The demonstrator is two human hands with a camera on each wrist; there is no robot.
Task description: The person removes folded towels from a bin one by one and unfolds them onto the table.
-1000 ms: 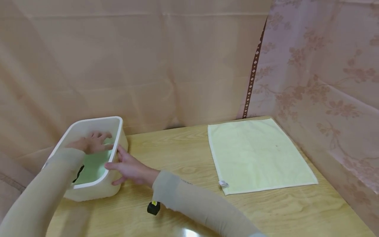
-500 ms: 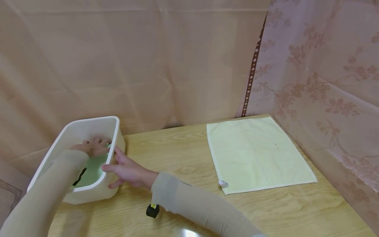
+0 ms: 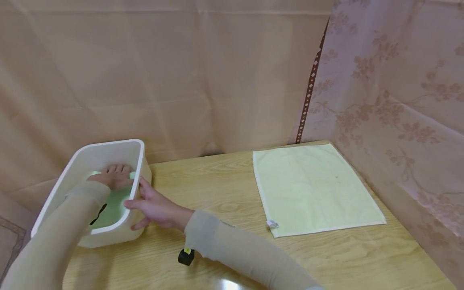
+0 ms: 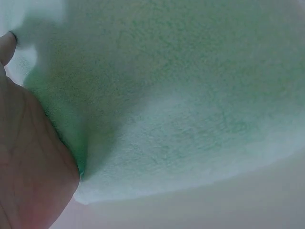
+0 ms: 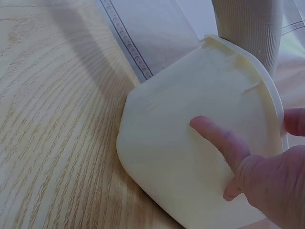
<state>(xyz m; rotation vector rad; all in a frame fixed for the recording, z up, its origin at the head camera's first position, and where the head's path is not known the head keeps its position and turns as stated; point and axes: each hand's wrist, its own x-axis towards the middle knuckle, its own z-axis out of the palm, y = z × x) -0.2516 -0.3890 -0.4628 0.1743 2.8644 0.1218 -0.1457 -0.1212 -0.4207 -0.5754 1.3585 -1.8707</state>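
Note:
A white plastic bin [image 3: 108, 240] stands at the left of the table. Inside it lies a fuzzy green towel [image 3: 115, 203], and in the left wrist view this towel [image 4: 181, 105] fills most of the picture. My left hand [image 3: 117, 179] reaches into the bin and rests on the towel, palm down, fingers stretched forward. My right hand [image 3: 157, 207] holds the bin's right side, its thumb at the rim and its other fingers against the outer wall. In the right wrist view, one finger of this hand [image 5: 267, 176] lies extended along the bin's wall [image 5: 157, 119].
A pale yellow-green towel [image 3: 315, 189] lies spread flat on the wooden table [image 3: 217, 193] at the right, a small white tag at its near corner. A beige curtain [image 3: 174, 80] hangs behind and a floral one [image 3: 398, 100] at the right. A black block [image 3: 186, 256] sits below the right wrist.
The bin has shifted slightly left, and my right hand has kept its hold on it. My left hand has settled lower onto the green towel. The spread towel stays put.

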